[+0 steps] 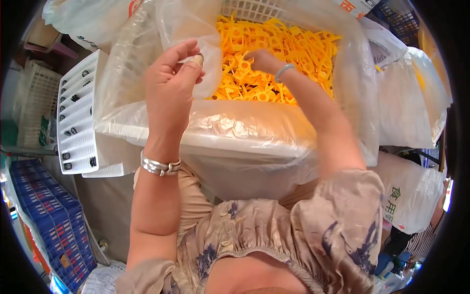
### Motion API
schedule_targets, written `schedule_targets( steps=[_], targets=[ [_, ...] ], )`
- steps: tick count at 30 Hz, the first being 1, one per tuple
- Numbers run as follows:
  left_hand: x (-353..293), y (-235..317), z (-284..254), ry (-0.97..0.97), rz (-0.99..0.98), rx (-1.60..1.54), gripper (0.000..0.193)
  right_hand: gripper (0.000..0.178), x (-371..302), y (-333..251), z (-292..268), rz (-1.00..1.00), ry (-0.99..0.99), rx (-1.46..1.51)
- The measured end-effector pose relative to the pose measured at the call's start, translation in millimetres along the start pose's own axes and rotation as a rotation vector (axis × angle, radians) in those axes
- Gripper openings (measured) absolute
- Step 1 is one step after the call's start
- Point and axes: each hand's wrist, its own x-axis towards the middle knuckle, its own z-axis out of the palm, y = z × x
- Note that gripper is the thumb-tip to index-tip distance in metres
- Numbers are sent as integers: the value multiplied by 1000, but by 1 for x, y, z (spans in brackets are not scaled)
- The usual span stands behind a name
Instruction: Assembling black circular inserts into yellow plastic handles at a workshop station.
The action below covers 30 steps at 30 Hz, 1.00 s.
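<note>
Over the left of the crate [252,9], our left hand [177,68] pinches a small dark ring [201,56]; our right hand [264,61] is at yellow pieces [298,56] inside the crate, its grip unclear to us.

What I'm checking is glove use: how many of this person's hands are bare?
2: the left hand, raised before the clear plastic lining, and the right hand, blurred, over the yellow pieces. Neither is hidden.
</note>
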Motion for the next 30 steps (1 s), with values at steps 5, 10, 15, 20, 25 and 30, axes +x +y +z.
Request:
schedule_targets(
  steps=[5, 10, 15, 20, 25, 30],
  targets=[
    [1, 3, -17, 0, -93, -102, 25, 40, 25, 3, 67, 18, -186, -262],
    [4, 4, -24, -31, -98, -33, 25, 23, 45, 21, 90, 77, -234, -316],
    [7, -2, -28, -109, -103, 17, 29, 14, 18, -19, 20, 110, -204, 417],
    [3, -15, -1, -260, 528, 849, 56, 18, -84, -87, -82, -34, -208, 1314],
    [-3, -17, 19, -564, 619, 546, 75, 20, -169, -128, -110, -263, -184, 1507],
    [-35, -13, 38, -659, -213, -424, 50, 29, -209, -144, -104, -270, 319, 1578]
  ],
)
